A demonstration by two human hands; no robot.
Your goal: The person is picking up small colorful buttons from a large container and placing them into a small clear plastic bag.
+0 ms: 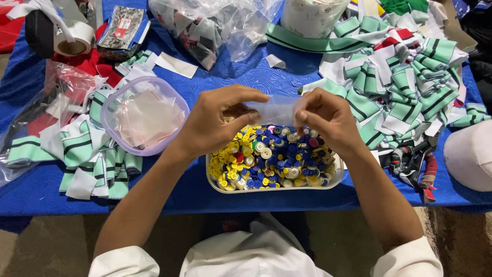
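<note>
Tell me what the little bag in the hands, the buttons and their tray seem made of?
Small bag: thin clear plastic film, see-through and glossy. Buttons: likely hard plastic, shiny, in solid yellow, blue, white. Tray: probably translucent whitish plastic with a smooth rim.

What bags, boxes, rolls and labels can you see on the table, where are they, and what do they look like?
Small clear bag: held between left hand and right hand, above the buttons.
Button tray: front middle, pale, full of yellow, blue and white buttons.
Round tub: left, lilac rim, holding little clear bags.
Tape roll: top left, white.
Patterned packet: top left, black and white, red patch.
Big clear bag: top middle, crinkled.
</note>
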